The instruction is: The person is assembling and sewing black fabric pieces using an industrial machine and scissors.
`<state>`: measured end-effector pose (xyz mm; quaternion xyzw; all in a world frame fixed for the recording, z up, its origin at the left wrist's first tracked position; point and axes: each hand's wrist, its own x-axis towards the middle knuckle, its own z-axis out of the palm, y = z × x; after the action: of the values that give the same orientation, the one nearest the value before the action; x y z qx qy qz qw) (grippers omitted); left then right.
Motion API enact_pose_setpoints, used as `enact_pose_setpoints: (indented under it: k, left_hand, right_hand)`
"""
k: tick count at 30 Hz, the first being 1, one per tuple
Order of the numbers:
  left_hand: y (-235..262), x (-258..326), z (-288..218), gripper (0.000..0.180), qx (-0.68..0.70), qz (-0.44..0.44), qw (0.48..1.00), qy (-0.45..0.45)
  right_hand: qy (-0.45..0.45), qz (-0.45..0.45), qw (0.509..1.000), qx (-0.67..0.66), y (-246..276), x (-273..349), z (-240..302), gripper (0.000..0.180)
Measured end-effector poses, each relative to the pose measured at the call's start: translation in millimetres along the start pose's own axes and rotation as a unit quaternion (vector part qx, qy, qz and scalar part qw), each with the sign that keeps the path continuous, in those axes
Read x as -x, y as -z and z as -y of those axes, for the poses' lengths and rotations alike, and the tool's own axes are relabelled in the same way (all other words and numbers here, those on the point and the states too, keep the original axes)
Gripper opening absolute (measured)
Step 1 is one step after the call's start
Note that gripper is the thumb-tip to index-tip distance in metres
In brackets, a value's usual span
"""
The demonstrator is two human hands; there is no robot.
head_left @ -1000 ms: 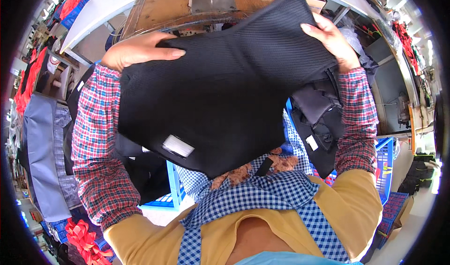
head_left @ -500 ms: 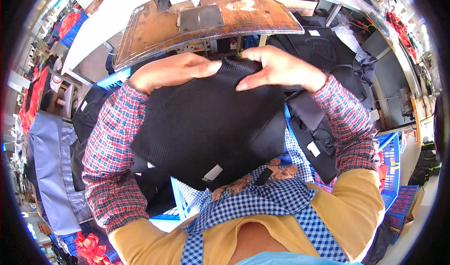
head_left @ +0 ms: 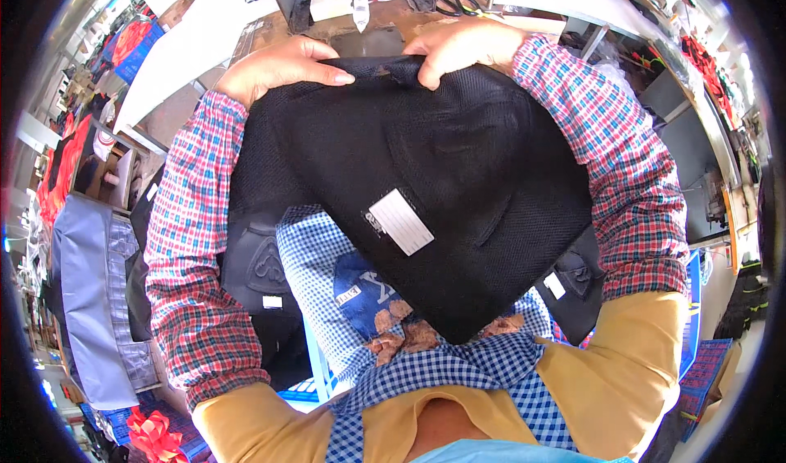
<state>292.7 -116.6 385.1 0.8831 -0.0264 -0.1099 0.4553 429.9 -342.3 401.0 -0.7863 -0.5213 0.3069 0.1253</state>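
Observation:
Between my two hands hangs a black mesh fabric panel (head_left: 458, 185), its upper edge gripped near the front of the brown worktable (head_left: 258, 41). My left hand (head_left: 286, 66) pinches that edge on the left, thumb on top. On the right, my right hand (head_left: 467, 47) holds the same edge, its thumb pressing down on the cloth. A white lined label (head_left: 401, 221) shows on the panel, whose lower corner droops over my blue checked apron (head_left: 315, 266). More black mesh (head_left: 254, 160) spreads below my left hand; whether it belongs to the same piece I cannot tell.
A grey metal housing (head_left: 295, 0) with a white block (head_left: 332, 4) and wires stands on the worktable. Black pieces with a raised badge (head_left: 262, 266) lie at my left. Blue crates (head_left: 694, 299) flank me, and a grey-blue cloth (head_left: 82, 299) hangs at far left.
Both hands have moved up and farther apart, over the worktable's edge. The black panel has turned and spread, so its label now faces up at the middle.

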Motion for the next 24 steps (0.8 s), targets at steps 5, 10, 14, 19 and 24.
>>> enact_pose_setpoints:
  k: [5, 10, 14, 19, 24]
  left_hand:
    - [29, -21, 23, 0.047, -0.031, -0.010, 0.998, 0.055]
    - [47, -38, 38, 0.080, -0.065, -0.054, 0.993, 0.081]
    - [52, -43, 43, 0.068, -0.043, -0.055, 0.995, 0.064]
    - [55, -47, 42, 0.060, 0.022, 0.010, 0.998, 0.059]
    - [50, -42, 42, 0.054, -0.006, -0.064, 0.998, 0.005]
  right_hand:
    - [-0.013, 0.008, 0.999, -0.035, 13, -34, -2, 0.037]
    - [-0.016, -0.006, 0.997, -0.074, 26, -58, -13, 0.037]
    - [-0.023, -0.018, 0.997, -0.065, 33, -74, -24, 0.036]
    - [-0.029, -0.053, 0.994, -0.087, 37, -75, -27, 0.042]
    - [-0.022, -0.028, 0.986, -0.160, 40, -57, -19, 0.050]
